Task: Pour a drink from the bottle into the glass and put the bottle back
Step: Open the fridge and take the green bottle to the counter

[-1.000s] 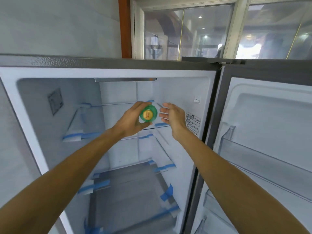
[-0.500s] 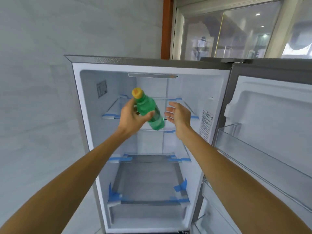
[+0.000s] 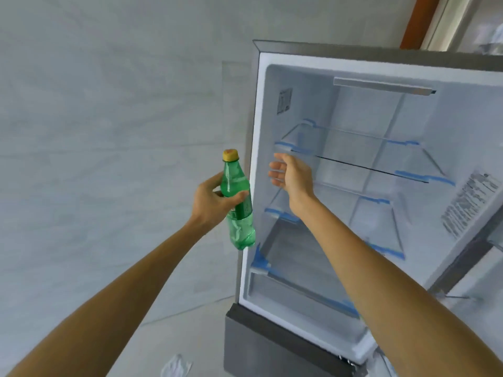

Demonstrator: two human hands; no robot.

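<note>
No text is legible: the sticker [image 3: 468, 202] inside the fridge [image 3: 260, 118] and the bottle [image 3: 234, 183] label are blurred.

The fridge [image 3: 304, 88] stands open, its white interior lit. Glass shelves [image 3: 362, 151] inside it carry strips of blue tape [image 3: 283, 145] at their corners. A small sticker [image 3: 284, 101] sits on its left inner wall, a printed label [image 3: 471, 202] on its right. A grey lower door [image 3: 272, 346] lies beneath the fridge. Left of the fridge is a pale wall [image 3: 109, 104]; a crumpled white scrap [image 3: 175, 365] lies on the floor below.
</note>
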